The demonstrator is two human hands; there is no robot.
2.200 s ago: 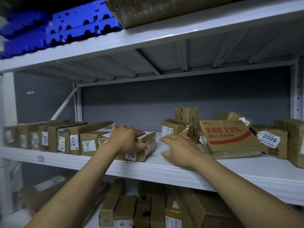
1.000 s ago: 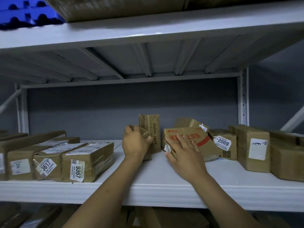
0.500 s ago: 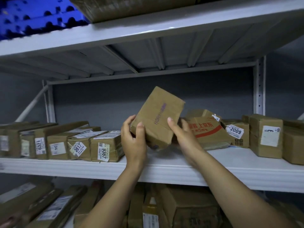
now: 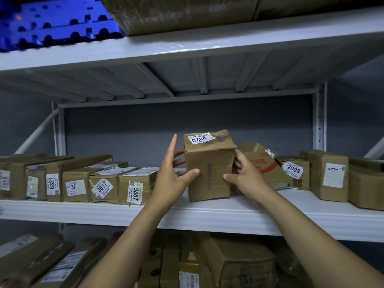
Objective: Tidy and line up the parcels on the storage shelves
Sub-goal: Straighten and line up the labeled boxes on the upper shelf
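Bare left hand point(image 4: 169, 180) and right hand point(image 4: 247, 177) (forearms point(image 4: 133, 231) bare too).

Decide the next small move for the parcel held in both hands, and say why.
Probably shift parcel 6023 left and set it beside parcel 9367. The left hand and right hand hold it upright, apart from the labelled row, with the shelf open between them.

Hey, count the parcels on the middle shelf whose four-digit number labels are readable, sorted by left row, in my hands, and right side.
Left row: 3 (parcel 6321, parcel 3617, parcel 9367)
Held by left hand and right hand: 1 (parcel 6023)
Right side: 1 (parcel 2009)
Total: 5
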